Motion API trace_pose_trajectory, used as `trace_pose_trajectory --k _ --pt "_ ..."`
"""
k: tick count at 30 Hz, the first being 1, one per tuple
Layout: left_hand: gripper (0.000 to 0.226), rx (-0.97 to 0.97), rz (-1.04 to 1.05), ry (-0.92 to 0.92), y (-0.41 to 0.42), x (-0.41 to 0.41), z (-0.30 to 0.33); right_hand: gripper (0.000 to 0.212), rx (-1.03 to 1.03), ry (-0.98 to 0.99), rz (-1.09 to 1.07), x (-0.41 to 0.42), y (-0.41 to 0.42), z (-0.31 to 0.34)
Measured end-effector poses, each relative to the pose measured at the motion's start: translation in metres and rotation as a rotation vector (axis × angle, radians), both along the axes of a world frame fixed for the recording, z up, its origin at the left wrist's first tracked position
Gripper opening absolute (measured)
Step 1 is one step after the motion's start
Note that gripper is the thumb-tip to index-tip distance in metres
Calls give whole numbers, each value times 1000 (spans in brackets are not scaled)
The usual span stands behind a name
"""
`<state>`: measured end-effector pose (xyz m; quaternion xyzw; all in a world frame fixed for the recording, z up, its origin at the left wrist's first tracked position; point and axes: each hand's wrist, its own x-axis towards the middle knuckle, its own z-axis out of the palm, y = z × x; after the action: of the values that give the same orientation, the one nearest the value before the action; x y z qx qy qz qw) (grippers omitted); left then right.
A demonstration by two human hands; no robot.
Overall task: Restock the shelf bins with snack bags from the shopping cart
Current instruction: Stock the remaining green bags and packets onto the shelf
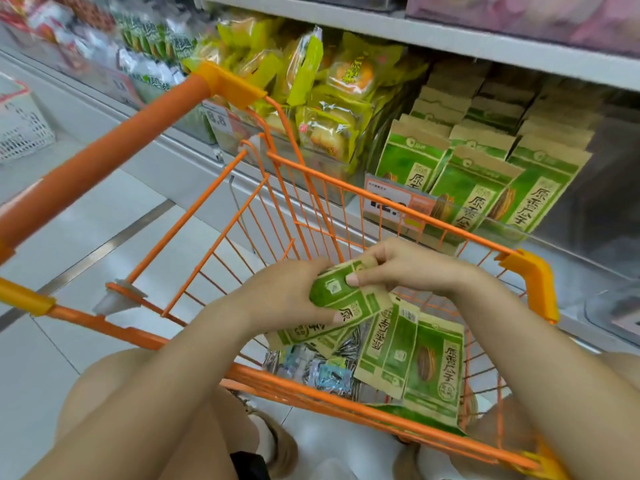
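My fingers (311, 271) on the left hand (287, 296) are curled round a small stack of green snack bags (337, 292), and my right hand (401, 265) pinches the same stack from the other side, thumb pressed on the top bag. I hold the stack just above the rear of the orange shopping cart (346, 183), over the bags that lie in it; how many bags are in the stack I cannot tell, perhaps two or three.

By my reckoning the job is partway. The shelf bin (460, 220) ahead already holds three rows of the same green bags (474, 192), standing upright, each row several deep, and its right part looks dark and unfilled, so there seems room for more.

Left in the cart I count about three loose green bags (434, 372) leaning against the right wall, with another flat beneath them, plus a heap of striped silvery packets (325, 370) whose number I cannot make out. The neighbouring bin of yellow pastry packs (332, 98) looks full. So this handful goes up next, then the remainder.
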<state>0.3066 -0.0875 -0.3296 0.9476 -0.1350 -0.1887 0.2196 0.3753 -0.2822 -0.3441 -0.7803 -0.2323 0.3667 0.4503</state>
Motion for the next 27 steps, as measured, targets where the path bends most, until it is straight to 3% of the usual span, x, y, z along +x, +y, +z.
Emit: trace_pose_trajectory --k 2,4,7,10,14,17,22,24,27 --pt "32 -72 69 -79 0 1 2 34 78 -13 -95 0 -3 9" --pt "27 -150 175 -204 1 1 6 51 201 21 -340 2 0 13" --pt "17 -373 365 -369 4 0 14 49 314 100 -631 5 0 16" --pt "18 -860 566 -207 0 3 27 52 266 123 -566 -1 1 19" --pt "21 -1188 631 17 -9 6 36 60 449 326 -424 -13 9 21" --pt "29 -1439 695 111 -18 12 32 50 518 373 -332 -20 14 17" --pt "33 -1234 889 -307 -45 19 26 41 680 464 -368 -28 24 12" --pt "23 -1110 791 -328 -49 21 22 34 668 371 -426 -26 24 12" --pt "48 -1020 686 -206 -53 17 23 30 613 208 -450 -24 22 15"
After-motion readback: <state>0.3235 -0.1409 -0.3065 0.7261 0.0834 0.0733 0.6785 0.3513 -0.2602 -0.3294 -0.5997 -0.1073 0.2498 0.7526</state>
